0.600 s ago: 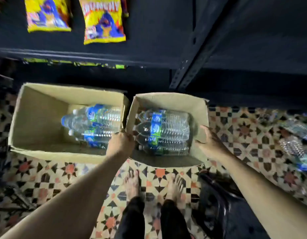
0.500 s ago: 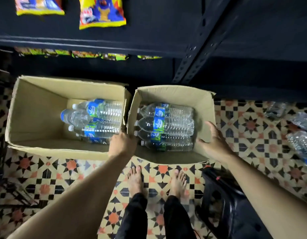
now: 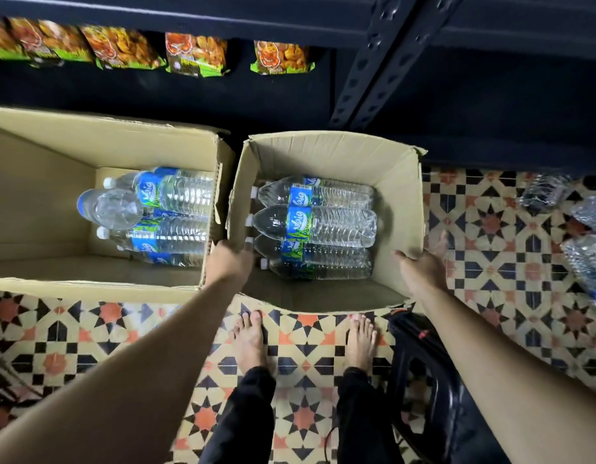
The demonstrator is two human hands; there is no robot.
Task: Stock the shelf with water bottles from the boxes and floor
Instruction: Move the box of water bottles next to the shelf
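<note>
Two open cardboard boxes sit side by side on the patterned tile floor [image 3: 490,226], in front of a dark metal shelf [image 3: 383,61]. The right box [image 3: 340,155] holds several clear water bottles [image 3: 323,226] lying on their sides, caps toward the left, with blue and green labels. The left box [image 3: 105,142] holds a smaller pile of the same bottles [image 3: 169,212], stacked against its right wall.

Both hands grip the right box. The left hand [image 3: 228,262] is closed over the top edge of its left wall, fingers hooked inside near the bottle caps. The right hand [image 3: 420,266] clasps the right wall, thumb inside and fingers outside.

More loose bottles [image 3: 584,259] lie on the floor at the far right. Bare feet [image 3: 249,339] stand just behind the right box, beside a black plastic stool [image 3: 423,380]. Snack packets [image 3: 196,55] hang along the upper shelf level.
</note>
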